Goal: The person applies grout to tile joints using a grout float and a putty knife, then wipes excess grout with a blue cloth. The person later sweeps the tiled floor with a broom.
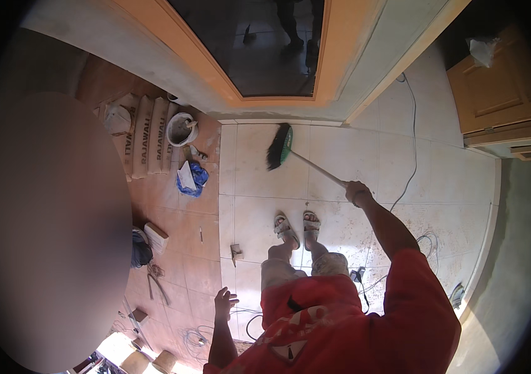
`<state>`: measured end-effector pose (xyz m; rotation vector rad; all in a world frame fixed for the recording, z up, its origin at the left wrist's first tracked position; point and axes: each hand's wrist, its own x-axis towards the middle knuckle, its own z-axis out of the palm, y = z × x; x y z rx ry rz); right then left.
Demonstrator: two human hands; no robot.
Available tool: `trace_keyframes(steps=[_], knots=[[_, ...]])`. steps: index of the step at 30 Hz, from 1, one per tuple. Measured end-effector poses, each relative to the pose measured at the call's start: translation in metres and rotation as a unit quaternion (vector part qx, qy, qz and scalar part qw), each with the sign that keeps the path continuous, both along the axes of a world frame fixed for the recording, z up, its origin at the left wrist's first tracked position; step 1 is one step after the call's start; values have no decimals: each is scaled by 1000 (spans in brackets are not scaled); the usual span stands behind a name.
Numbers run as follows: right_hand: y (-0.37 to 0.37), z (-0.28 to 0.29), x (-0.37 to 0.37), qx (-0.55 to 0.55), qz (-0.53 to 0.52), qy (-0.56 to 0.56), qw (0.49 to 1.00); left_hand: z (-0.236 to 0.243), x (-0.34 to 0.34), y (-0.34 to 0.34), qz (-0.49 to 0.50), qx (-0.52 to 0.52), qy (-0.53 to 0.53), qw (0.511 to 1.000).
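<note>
My right hand (356, 193) grips the pale handle (318, 165) of a broom with a green head and dark bristles (278, 146), which rests on the white floor tiles (259, 187) near the foot of the wall. My left hand (225, 299) hangs low to my left with its fingers apart and nothing in them. Below it, thin cables (240, 311) lie on the floor. My sandalled feet (296, 227) stand on the tiles, and a small block (236, 252) lies left of them.
Sacks (140, 134), a bucket (181, 129) and a blue bag (198, 179) lie on reddish tiles at left, beside a large blurred area. Ahead is an orange-framed dark glass panel (259, 50). A wooden door (496, 93) stands back right; a cord (412, 149) crosses the floor near it.
</note>
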<state>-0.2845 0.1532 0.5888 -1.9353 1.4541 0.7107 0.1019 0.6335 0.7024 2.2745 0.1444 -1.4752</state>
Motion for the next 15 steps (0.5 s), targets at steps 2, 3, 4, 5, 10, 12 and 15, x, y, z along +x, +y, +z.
trace_keyframes(steps=[2,3,4,5,10,12,15], knots=[[23,28,-50,-15,2,16,1000,-6,-4,37,62,13,-5,998],[33,38,-83,-7,-9,60,998,-12,-8,45,77,28,4,997],[43,56,-106,-6,-18,57,998,-16,-10,55,94,48,12,994],[50,70,-132,1,-26,78,997,-23,-13,61,98,41,24,994],[54,183,-83,43,22,52,998,-23,-5,63,134,13,17,991],[41,184,-6,30,69,13,997,-22,5,55,123,-3,19,992],[19,111,103,-2,126,-31,992,-23,23,36,104,-23,11,994]])
